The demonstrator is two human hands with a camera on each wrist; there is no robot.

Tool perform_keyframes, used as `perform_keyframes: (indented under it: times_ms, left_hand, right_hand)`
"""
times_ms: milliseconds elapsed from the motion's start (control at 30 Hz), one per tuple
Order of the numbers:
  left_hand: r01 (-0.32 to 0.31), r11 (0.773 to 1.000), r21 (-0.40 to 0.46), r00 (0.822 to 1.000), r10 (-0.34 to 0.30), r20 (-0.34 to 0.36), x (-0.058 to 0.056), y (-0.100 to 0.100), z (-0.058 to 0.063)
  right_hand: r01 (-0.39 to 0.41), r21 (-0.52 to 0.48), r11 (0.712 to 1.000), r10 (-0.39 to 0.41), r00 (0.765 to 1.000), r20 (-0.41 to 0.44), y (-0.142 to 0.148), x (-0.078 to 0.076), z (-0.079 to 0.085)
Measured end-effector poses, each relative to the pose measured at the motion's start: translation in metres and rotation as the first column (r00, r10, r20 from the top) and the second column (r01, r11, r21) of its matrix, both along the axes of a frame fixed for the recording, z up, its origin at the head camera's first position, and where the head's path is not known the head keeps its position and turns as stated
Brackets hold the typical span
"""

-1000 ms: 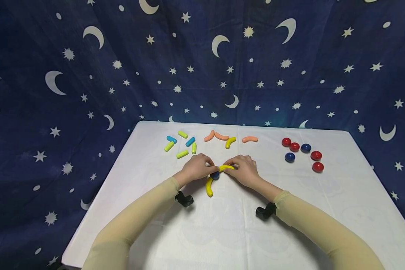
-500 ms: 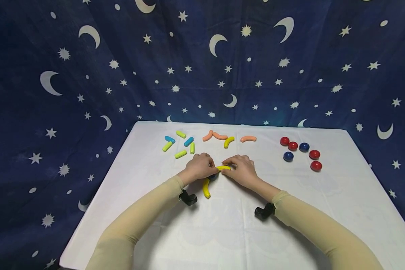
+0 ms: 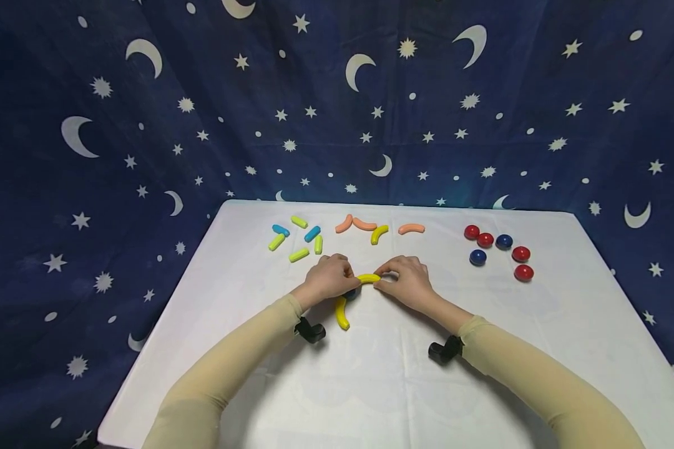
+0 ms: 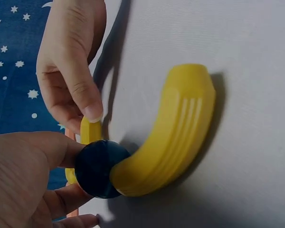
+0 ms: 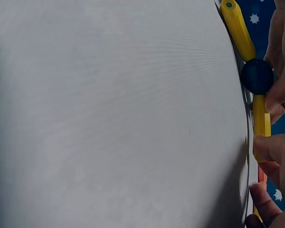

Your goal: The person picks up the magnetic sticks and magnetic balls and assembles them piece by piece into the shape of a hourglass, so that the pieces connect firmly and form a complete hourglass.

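Observation:
My left hand [image 3: 327, 276] pinches a dark blue ball [image 4: 97, 168] between thumb and fingers. From the ball a curved yellow stick [image 4: 178, 137] with ridged grooves reaches toward the near side of the table. A second curved yellow stick [image 5: 261, 116] joins the ball on its other side and points right. Its far end sits between the thumb and fingers of my right hand [image 3: 409, 282]. In the right wrist view, ball and both sticks form one bent chain. My left fingers partly cover the ball in the head view.
Behind my hands on the white table [image 3: 371, 386] lie several lime green sticks [image 3: 299, 254], two blue sticks [image 3: 312, 234], three orange curved sticks [image 3: 411, 229] and another yellow curved stick [image 3: 379, 234]. Several red balls [image 3: 523, 272] and two blue balls [image 3: 477, 257] rest to the right. A starry curtain [image 3: 337, 112] hangs behind.
The left hand's fingers have come to cover more of the ball. The right hand has slid slightly outward to the end of its yellow stick. The view has shifted a little.

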State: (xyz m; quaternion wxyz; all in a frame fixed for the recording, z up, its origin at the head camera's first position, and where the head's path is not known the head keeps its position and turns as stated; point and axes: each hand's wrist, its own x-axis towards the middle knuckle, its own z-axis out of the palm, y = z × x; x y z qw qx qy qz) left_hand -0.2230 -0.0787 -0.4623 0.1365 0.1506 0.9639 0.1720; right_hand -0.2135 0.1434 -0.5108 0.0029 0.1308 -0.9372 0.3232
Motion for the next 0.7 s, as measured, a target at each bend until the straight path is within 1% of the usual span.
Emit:
perform_keyframes:
  times_ms: [167, 400, 500, 700]
  left_hand:
    - [0.008, 1.000, 0.026, 1.000, -0.007, -0.022, 0.0005, 0.0012, -0.0004]
    - [-0.010, 0.998, 0.055, 1.000, 0.011, -0.016, 0.0019, -0.0010, -0.0015]
    - [-0.013, 0.998, 0.067, 1.000, 0.015, -0.024, 0.0024, -0.0017, -0.0014]
    - [-0.017, 0.998, 0.059, 0.999, 0.020, -0.041, 0.0016, -0.0016, -0.0020]
  right_hand:
    - [-0.015, -0.004, 1.000, 0.015, 1.000, -0.017, -0.0006, -0.0033, -0.0004]
    - [-0.059, -0.011, 0.998, 0.059, 0.998, -0.017, -0.0043, -0.0078, 0.0001]
    - [-0.062, -0.011, 0.998, 0.061, 0.998, -0.019, -0.0059, -0.0089, 0.0004]
    - [-0.060, -0.018, 0.998, 0.060, 0.998, -0.013, -0.0076, -0.0092, 0.0013]
